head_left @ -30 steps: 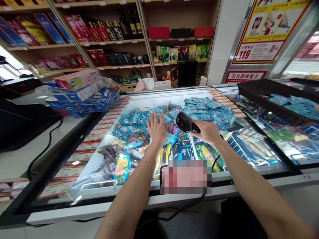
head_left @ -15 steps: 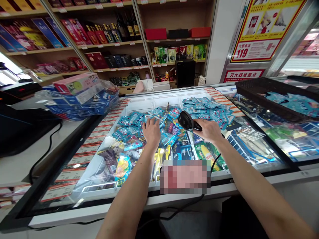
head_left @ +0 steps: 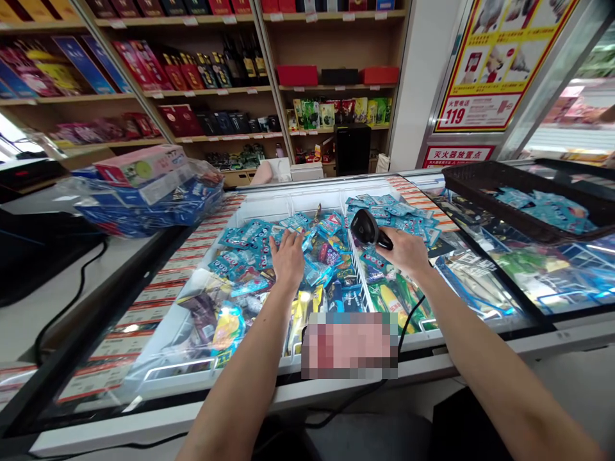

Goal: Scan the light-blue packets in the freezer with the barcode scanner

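My right hand is wrapped round the handle of a black barcode scanner, its head tilted to the left. A black cable hangs from below that hand. Fingers stretched forward, my left hand rests on or just over blue packets at the left of an open chest freezer. Whether it touches them cannot be made out. More blue packets lie piled beyond the scanner. Colourful ice-cream wrappers fill the baskets between and below my hands.
A pixelated object lies on the freezer's front edge. To the right, a dark brown tray with blue packets stands on the glass. Plastic-wrapped blue boxes sit on the left. Stocked shelves line the back.
The view has tilted slightly upward and shifted a little to the right. My left hand's fingers have spread slightly over the blue packets; the scanner remains in my right hand.
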### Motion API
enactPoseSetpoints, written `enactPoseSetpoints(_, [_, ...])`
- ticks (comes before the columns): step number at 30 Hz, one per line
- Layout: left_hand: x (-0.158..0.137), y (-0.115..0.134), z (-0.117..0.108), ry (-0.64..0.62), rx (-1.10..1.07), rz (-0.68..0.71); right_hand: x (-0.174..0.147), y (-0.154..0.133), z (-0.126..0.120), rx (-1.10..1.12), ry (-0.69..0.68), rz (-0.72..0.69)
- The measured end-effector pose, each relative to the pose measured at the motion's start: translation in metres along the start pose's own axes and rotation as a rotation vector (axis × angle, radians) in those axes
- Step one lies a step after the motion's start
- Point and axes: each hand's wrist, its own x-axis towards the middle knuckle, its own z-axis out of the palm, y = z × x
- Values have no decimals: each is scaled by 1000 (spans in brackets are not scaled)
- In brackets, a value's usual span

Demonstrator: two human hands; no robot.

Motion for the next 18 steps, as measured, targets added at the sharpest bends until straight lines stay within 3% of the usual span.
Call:
enactPoseSetpoints(5, [2,5,2,32,-3,69,-1,22,-5,-58,16,-55])
enactPoseSetpoints(10, [2,8,1,45,-7,175,-15,48,6,-40,84,-8])
enactPoseSetpoints(18, [4,14,3,-67,-138,324,-8,46,4,-9,18,104])
